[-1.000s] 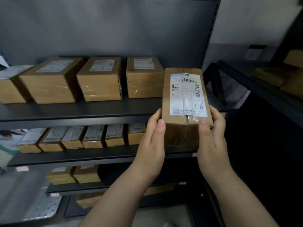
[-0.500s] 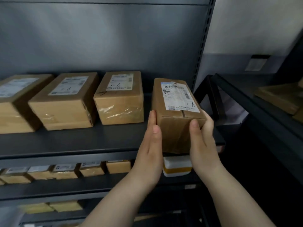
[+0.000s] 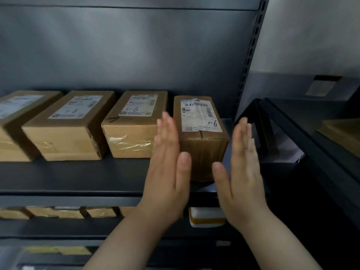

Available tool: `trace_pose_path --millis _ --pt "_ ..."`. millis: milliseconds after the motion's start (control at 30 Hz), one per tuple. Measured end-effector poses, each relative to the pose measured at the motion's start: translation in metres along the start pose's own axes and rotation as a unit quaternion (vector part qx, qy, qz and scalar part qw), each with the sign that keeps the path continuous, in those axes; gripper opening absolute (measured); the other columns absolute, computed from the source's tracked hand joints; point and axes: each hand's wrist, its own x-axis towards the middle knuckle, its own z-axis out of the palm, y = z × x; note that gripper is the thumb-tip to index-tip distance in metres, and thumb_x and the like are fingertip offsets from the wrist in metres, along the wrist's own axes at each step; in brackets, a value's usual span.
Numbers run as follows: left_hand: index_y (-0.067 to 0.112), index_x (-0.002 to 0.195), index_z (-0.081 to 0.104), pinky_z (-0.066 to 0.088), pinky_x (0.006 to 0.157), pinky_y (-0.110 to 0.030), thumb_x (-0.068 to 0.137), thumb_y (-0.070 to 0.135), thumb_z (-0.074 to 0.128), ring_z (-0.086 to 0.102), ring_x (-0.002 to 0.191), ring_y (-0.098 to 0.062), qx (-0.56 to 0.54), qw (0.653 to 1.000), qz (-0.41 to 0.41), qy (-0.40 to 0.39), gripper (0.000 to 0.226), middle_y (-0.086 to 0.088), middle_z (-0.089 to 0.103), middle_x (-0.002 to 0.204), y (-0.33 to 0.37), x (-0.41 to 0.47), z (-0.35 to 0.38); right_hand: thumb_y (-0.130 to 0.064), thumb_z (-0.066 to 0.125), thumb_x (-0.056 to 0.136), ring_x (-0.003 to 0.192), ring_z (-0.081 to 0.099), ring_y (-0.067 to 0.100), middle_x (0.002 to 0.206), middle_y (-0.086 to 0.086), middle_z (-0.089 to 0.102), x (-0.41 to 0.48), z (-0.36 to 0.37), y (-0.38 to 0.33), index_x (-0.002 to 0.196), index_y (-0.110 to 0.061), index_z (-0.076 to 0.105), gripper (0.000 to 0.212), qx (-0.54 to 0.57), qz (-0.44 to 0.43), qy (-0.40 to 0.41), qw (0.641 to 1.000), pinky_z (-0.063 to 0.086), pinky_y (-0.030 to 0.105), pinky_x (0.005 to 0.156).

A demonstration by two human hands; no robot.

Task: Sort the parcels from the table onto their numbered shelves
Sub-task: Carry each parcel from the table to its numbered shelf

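Our brown cardboard parcel marked 1-6 (image 3: 200,133) stands on the dark grey metal shelf (image 3: 78,178), last in a row of taped cardboard boxes (image 3: 70,129), near the perforated upright post (image 3: 247,65). Our left hand (image 3: 167,172) and right hand (image 3: 243,172) flank it, fingers straight, gripping nothing; the left partly hides the nearest box. A white-and-yellow packet (image 3: 206,217) lies on the level below.

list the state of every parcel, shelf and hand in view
1-6 parcel, resting flat on the shelf, label up, right end of the row
left hand, open, fingers straight, at the parcel's left side
right hand, open, fingers straight, at the parcel's right side
three other parcels, sitting on the same shelf, labels up
shelf, carrying four parcels
lower shelf parcels, in a row, mostly hidden
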Motion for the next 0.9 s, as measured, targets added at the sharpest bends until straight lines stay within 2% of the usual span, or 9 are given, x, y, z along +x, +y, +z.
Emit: trace_pose_path --millis 67,133,300,467,567,633,900 --pt "0.02 0.15 -0.011 0.001 0.12 -0.035 0.101 0.044 0.01 -0.009 0.148 -0.012 0.118 0.991 0.07 0.012 0.058 0.009 -0.015 0.159 0.003 0.003 0.001 -0.048 0.016 0.101 0.148 -0.004 0.018 0.159 -0.007 -0.013 -0.001 0.0 -0.001 0.151 -0.014 -0.004 0.064 -0.066 -0.048 -0.008 0.997 0.0 0.04 0.12" --pt "0.012 0.15 -0.003 0.003 0.12 -0.038 0.102 0.045 0.004 -0.004 0.149 -0.017 0.186 0.977 0.105 0.01 0.059 -0.002 -0.006 0.16 0.005 0.005 0.004 -0.046 0.013 0.102 0.148 -0.001 0.017 0.159 -0.004 -0.003 -0.001 0.005 0.0 0.15 -0.008 0.005 0.062 -0.095 -0.058 -0.021 0.994 0.003 0.04 0.119" --pt "0.005 0.15 0.019 0.009 0.119 -0.042 0.102 0.047 0.0 0.01 0.148 -0.023 0.274 0.957 0.096 -0.021 0.066 -0.012 0.015 0.159 -0.003 0.011 0.014 -0.043 0.008 0.103 0.147 0.002 0.013 0.157 0.0 0.01 0.004 0.018 0.007 0.148 -0.01 0.009 0.056 -0.137 -0.043 -0.044 0.989 0.007 0.042 0.118" --pt "0.003 0.147 0.029 0.012 0.117 -0.039 0.102 0.046 0.001 0.015 0.146 -0.021 0.285 0.952 0.105 -0.029 0.069 -0.013 0.023 0.156 -0.011 0.028 0.019 -0.043 0.009 0.102 0.146 0.006 0.013 0.156 0.001 0.013 0.014 0.023 0.017 0.148 -0.011 0.009 0.056 -0.146 -0.026 -0.053 0.988 0.008 0.04 0.117" --pt "0.003 0.146 0.027 0.01 0.117 -0.037 0.102 0.047 0.001 0.014 0.145 -0.019 0.29 0.951 0.106 -0.031 0.068 -0.013 0.023 0.156 -0.017 0.039 0.024 -0.037 0.025 0.098 0.144 0.008 0.013 0.155 0.0 0.015 0.023 0.025 0.022 0.147 -0.009 0.011 0.059 -0.142 -0.014 -0.059 0.988 0.008 0.038 0.115" --pt "0.004 0.147 0.025 0.009 0.117 -0.037 0.102 0.046 0.001 0.014 0.145 -0.017 0.295 0.949 0.107 -0.031 0.066 -0.011 0.021 0.156 -0.022 0.045 0.026 -0.036 0.028 0.095 0.144 0.008 0.012 0.155 -0.001 0.015 0.03 0.027 0.025 0.147 -0.008 0.013 0.06 -0.136 -0.009 -0.067 0.988 0.008 0.038 0.115" --pt "0.007 0.146 0.019 0.003 0.118 -0.032 0.101 0.047 -0.001 0.011 0.144 -0.013 0.294 0.949 0.108 -0.044 0.063 -0.008 0.019 0.156 -0.036 0.064 0.028 -0.044 0.017 0.092 0.143 -0.003 0.006 0.153 -0.01 0.001 0.047 0.032 0.027 0.146 -0.016 0.004 0.062 -0.132 0.024 -0.116 0.984 0.0 0.032 0.118"
